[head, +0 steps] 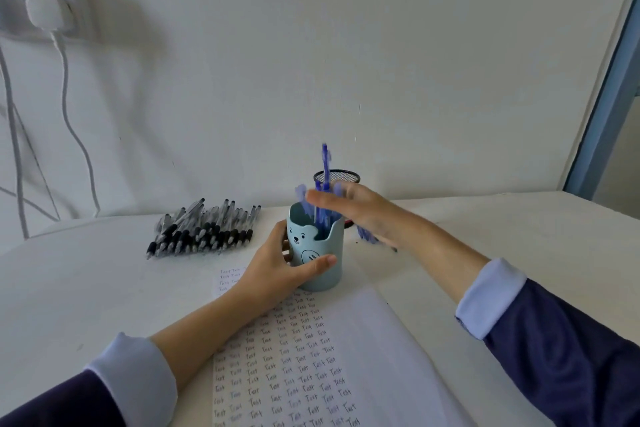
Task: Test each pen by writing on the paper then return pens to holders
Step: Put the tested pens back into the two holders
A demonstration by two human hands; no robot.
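A light blue bear-faced pen holder (320, 265) stands on the top edge of the paper (349, 350), which is filled with rows of the written word "Test". My left hand (277, 267) grips the holder's side. Several blue pens (325, 166) stick up from it, blurred by motion. My right hand (360, 211) lies across the tops of these pens with its fingers straight, pointing left. A few more blue pens (367, 237) show just below my right wrist. Behind my right hand stands a black mesh holder (346, 177), mostly hidden.
A pile of black-gripped clear pens (204, 229) lies on the white table (519, 229) to the left of the holders. A wall socket with a white plug (45, 9) and hanging cables is at the far left. The wall runs close behind the holders.
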